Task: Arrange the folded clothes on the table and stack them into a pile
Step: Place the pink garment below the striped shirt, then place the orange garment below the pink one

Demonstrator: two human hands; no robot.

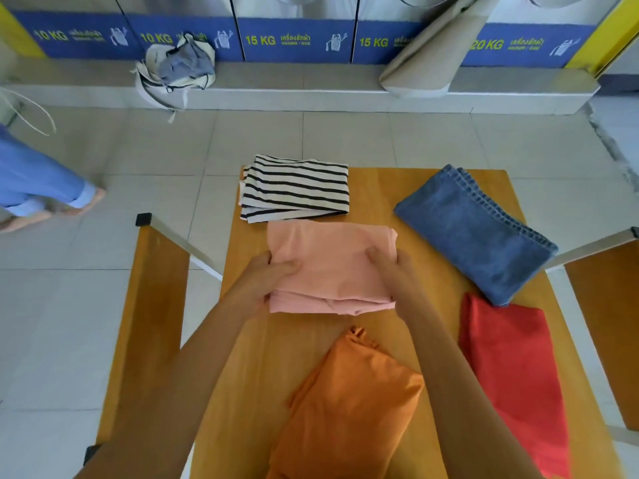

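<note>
A folded pink garment (332, 264) lies in the middle of the wooden table (380, 188). My left hand (266, 281) grips its left edge and my right hand (397, 274) grips its right edge. Just behind it, at the table's far edge, lies a folded black-and-white striped shirt (295, 188). Folded blue jeans (473, 233) rest at the far right. A folded red cloth (511, 375) sits at the near right, and a folded orange garment (345, 402) lies near me between my forearms.
Wooden benches stand to the left (152, 305) and right (608, 305) of the table. A person's feet and blue trouser legs (38, 188) are at the far left on the tiled floor. A bag of clothes (176, 70) sits on the step before the washing machines.
</note>
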